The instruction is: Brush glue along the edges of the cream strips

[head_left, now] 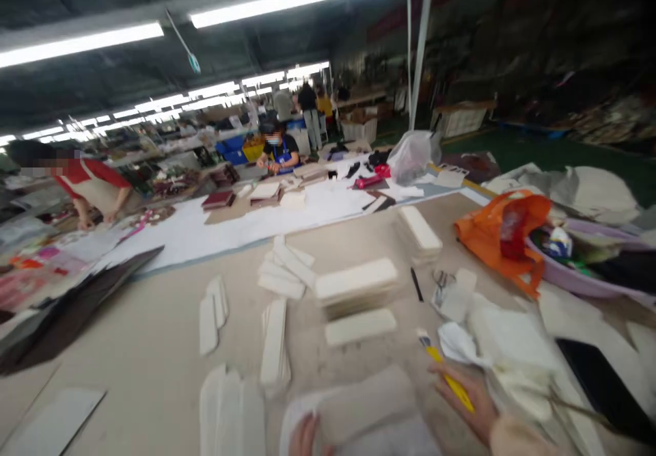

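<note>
Yellow-handled tool [449,377] lies in my right grip [472,396], my fingers closed about its handle; the pale tip juts beyond them, forward and to the left, too blurred to name more exactly. My left grip [306,434] touches a pale sheet [372,405] at the near side of the desk [158,319]; I cannot tell whether it pinches it. Just past the tool's tip is a crumpled white scrap [455,343], with a slim black stick [417,285] farther off. Cream strips [356,278] are stacked ahead of the sheet. Right of my right grip lies a flat black slab [605,381]; beyond it sits a lilac basin [568,285] beside an orange bag [499,234].
</note>
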### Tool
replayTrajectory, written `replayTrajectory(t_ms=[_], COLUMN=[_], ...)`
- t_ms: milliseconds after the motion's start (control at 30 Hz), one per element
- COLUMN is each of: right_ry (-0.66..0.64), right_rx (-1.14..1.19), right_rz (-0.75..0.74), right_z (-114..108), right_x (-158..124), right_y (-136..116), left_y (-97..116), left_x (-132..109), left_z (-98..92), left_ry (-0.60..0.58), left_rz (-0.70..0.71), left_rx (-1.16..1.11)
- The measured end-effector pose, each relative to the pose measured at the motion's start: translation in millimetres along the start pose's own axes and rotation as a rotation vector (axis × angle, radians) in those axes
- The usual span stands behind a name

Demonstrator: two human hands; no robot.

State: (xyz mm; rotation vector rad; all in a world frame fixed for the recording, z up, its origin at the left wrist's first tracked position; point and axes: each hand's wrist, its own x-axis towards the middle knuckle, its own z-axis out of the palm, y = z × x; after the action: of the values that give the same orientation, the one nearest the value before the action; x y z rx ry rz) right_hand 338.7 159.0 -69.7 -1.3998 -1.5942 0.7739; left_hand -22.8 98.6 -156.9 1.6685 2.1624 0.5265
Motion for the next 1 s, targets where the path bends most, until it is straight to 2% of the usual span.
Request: replayTrajectory(t_ms=[33,67,100,167,367,600,767,1000], right_ry=[-0.114,-0.169,-0.205,-0.229,-0.406,-0.62,-0.694,-0.727], right_rx=[0.013,0.032,0.067,0.11,0.175,0.362,0.36,0.314], right_rz=[0.054,0.118,0.156,0.218,0.327,0.382,0.394,0.344], right_z=[-4,-7,-8,-6,17,75,108,134], right_x=[-14,-23,-28,-32,-43,-42,-43,-45], right_y=[-2,-4,-8,-16,-29,-40,-42,-36], left_y=[-5,-7,-8,-6,-2,8,11,3], left_x=[-30,-51,-65,-74,-67,-51,-37,-32], left_z=[-1.0,-2.9,-5.0,-8.2,-6.4,-5.4,-9.4,-8.1], left_ry=[-0.053,-0.084,-0.11,-0.164,-0.204,-0.234,-0.239,-0.267], left_rz=[-0.012,0.004,0.014,0.002,-0.019,0.057,0.092,0.129], left_rx=[-0.014,-0.055,-0.091,-0.123,-0.175,-0.191,-0.15,-0.161])
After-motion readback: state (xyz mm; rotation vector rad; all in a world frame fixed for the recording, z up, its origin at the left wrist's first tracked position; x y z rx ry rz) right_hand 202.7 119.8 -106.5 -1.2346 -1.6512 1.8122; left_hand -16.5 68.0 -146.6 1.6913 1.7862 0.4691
